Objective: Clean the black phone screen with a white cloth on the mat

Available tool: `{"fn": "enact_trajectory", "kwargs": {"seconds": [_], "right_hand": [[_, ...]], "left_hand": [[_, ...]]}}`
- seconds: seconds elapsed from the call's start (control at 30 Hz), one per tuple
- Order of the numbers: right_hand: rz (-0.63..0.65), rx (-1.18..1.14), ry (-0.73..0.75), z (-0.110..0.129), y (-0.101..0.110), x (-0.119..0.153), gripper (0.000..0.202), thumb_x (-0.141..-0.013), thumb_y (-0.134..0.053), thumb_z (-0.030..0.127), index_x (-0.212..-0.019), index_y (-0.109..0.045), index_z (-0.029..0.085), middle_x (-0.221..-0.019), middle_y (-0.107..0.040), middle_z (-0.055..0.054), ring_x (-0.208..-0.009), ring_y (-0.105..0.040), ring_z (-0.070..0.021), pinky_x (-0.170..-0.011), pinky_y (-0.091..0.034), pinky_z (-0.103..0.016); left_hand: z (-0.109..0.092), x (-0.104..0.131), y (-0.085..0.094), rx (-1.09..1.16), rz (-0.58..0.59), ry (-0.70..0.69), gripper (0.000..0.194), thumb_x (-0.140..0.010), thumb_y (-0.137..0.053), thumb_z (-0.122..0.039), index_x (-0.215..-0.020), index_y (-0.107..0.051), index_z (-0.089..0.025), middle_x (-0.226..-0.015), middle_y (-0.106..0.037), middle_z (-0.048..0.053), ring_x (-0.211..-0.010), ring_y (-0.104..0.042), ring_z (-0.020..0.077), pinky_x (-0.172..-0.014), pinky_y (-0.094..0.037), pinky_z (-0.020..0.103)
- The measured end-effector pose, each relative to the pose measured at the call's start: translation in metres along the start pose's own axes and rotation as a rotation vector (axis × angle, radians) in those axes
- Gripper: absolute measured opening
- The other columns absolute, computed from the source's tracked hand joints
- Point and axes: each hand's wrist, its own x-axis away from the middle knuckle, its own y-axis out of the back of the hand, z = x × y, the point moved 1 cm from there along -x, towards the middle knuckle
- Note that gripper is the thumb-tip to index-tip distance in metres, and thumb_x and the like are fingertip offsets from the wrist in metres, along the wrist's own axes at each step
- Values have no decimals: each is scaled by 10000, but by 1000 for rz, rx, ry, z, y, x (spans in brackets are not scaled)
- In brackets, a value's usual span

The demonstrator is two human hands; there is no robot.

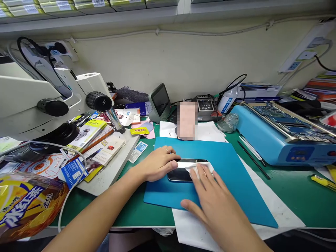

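Observation:
A smartphone with a dark, shiny screen lies on a blue work mat. My left hand grips its left end, thumb along the near edge and fingers at the far side. Under the fingers of my right hand, a thin white wipe is pressed onto the right part of the screen. The right fingers are fairly straight and the thumb sticks out to the left, apart from the wipe. Part of the wipe and the phone's right end are hidden by that hand.
To the left stands a microscope beside a drink bottle and scattered packets. A blurred pink object is behind the mat. On the right are a blue machine, a glass jar, tweezers and a yellow cutter.

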Motion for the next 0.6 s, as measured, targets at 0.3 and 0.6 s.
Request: {"fn": "enact_trajectory", "kwargs": {"seconds": [0.3, 0.6], "right_hand": [[228, -322, 39, 26, 19, -27, 934, -885, -413, 796, -1524, -462, 116, -1589, -385, -210, -1472, -359, -412, -1145, -379, -610], [236, -250, -16, -15, 17, -9, 787, -971, -376, 691, -1518, -469, 133, -1559, -451, -174, -1448, -416, -379, -1145, -372, -632]], "left_hand": [[3, 2, -2, 7, -11, -19, 924, -977, -13, -725, -1338, -645, -156, -1198, -609, 150, -1066, -566, 293, -970, -444, 471], [2, 0, -1, -4, -3, 10, 875, -1004, -7, -676, -1268, -680, -183, -1189, -611, 134, -1065, -574, 286, -991, -446, 476]]}}
